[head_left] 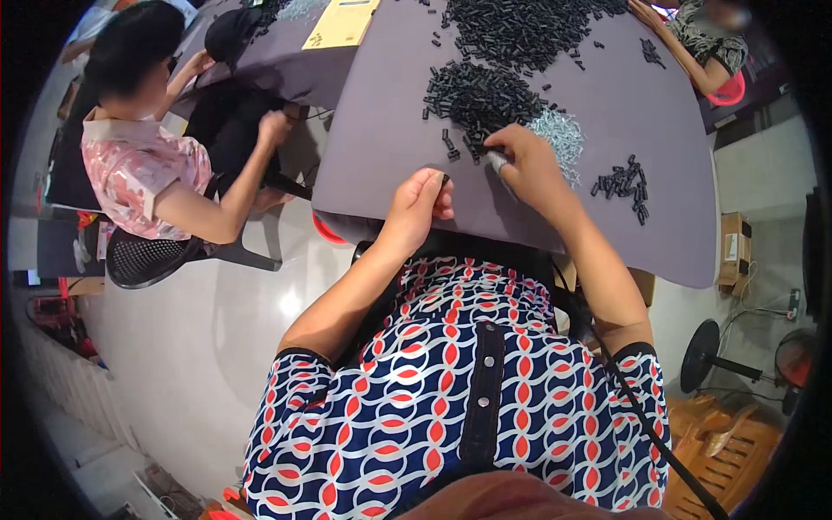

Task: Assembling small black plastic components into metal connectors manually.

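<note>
My left hand point(416, 208) is raised just off the table's front edge, thumb and fingers closed on a small black cylindrical piece point(445, 179), of which only the tip shows. My right hand point(527, 165) reaches to the near edge of a heap of small black cylindrical pieces point(477, 95). Its fingers are bent together at the heap, with a greyish wrap on one finger; what they pinch, if anything, is hidden. Beside it, partly behind the hand, lies a pile of small silvery pieces point(562, 139). A smaller group of black pieces point(622, 184) rests farther right.
The grey table point(381, 113) carries a larger black heap point(529, 30) farther back. A yellow envelope point(342, 22) lies at the back left. One co-worker point(147, 165) sits at left on a black chair; another person point(706, 52) sits at the far right. A wooden chair point(728, 451) stands lower right.
</note>
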The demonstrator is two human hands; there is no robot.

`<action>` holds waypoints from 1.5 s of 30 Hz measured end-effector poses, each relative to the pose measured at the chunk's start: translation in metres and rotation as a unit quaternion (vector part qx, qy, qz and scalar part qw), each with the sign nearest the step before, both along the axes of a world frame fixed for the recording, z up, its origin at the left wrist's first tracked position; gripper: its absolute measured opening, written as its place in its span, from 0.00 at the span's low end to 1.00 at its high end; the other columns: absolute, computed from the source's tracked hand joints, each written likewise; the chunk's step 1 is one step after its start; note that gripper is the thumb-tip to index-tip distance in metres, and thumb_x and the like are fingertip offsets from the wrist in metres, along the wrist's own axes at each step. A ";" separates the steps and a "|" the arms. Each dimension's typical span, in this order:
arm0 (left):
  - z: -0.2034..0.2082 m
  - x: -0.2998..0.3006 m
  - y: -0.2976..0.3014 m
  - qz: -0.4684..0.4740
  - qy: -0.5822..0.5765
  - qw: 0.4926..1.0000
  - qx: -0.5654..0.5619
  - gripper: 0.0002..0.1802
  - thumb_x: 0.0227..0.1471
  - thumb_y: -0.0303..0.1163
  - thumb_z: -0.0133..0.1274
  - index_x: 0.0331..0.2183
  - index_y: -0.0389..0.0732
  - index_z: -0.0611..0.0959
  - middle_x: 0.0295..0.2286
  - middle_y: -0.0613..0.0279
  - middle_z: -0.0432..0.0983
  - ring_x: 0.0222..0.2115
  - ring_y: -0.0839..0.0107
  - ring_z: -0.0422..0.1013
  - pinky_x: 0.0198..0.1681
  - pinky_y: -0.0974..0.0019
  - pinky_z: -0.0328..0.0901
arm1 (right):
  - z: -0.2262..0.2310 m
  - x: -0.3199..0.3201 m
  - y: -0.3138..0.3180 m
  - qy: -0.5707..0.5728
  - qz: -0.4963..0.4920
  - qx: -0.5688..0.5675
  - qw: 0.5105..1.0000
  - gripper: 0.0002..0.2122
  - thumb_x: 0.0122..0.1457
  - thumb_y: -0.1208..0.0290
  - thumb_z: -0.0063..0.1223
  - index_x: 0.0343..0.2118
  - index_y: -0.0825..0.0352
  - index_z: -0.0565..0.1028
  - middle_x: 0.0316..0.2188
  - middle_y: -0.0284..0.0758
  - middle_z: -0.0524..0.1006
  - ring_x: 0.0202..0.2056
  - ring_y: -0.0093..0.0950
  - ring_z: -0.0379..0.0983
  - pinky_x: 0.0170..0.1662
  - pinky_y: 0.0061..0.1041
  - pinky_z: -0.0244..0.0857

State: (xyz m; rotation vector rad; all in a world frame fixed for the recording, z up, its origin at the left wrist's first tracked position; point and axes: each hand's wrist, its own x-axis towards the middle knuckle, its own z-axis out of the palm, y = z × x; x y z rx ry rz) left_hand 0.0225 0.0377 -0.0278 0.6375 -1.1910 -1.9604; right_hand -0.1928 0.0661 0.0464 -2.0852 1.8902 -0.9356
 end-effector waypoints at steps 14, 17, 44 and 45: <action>0.030 0.029 0.013 0.011 0.012 1.000 0.020 0.14 0.66 0.36 0.45 0.35 0.37 0.78 0.20 0.70 0.70 0.20 0.80 0.66 0.25 0.76 0.63 | 0.031 -0.007 0.011 0.033 -0.053 -0.041 0.997 0.09 0.52 0.80 0.55 0.37 0.67 0.77 0.34 0.40 0.76 0.37 0.42 0.75 0.40 0.37 0.69; 0.029 0.034 0.015 -0.021 0.032 0.998 0.045 0.13 0.65 0.36 0.47 0.36 0.36 0.79 0.21 0.68 0.73 0.20 0.78 0.70 0.26 0.76 0.66 | 0.040 -0.009 0.025 0.016 -0.080 -0.001 0.997 0.07 0.53 0.79 0.55 0.36 0.67 0.77 0.33 0.41 0.77 0.35 0.41 0.75 0.39 0.36 0.68; 0.042 0.015 0.024 -0.048 0.018 0.993 0.108 0.14 0.65 0.37 0.47 0.36 0.36 0.79 0.24 0.65 0.77 0.22 0.73 0.74 0.28 0.71 0.70 | 0.018 -0.002 0.047 -0.135 -0.040 -0.016 0.990 0.12 0.54 0.79 0.57 0.43 0.66 0.79 0.34 0.38 0.82 0.33 0.30 0.79 0.38 0.28 0.71; 0.040 0.015 0.024 -0.048 0.017 0.993 0.108 0.14 0.65 0.37 0.47 0.36 0.36 0.79 0.24 0.65 0.77 0.22 0.73 0.74 0.28 0.71 0.70 | 0.027 -0.010 0.048 -0.096 -0.060 -0.017 0.993 0.11 0.53 0.78 0.57 0.41 0.65 0.80 0.36 0.41 0.81 0.35 0.36 0.79 0.40 0.32 0.72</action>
